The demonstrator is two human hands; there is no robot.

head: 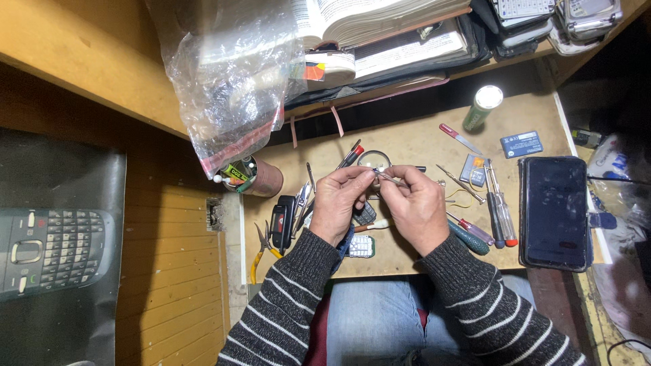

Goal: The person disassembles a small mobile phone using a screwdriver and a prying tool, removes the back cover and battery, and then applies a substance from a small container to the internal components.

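Small metal part pinched between both hands' fingers

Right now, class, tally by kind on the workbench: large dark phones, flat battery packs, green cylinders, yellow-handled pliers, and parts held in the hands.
Large dark phone: 1
Flat battery packs: 2
Green cylinder: 1
Yellow-handled pliers: 1
Thin metal part, pinched between left hand and right hand: 1
Total: 6

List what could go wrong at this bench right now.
1. Both hands, left hand and right hand, pinch a tiny metal part in mid-air; dropped, it could vanish among the screwdrivers and pliers.
2. The plastic bag overhangs the shelf and may slide onto the bench.
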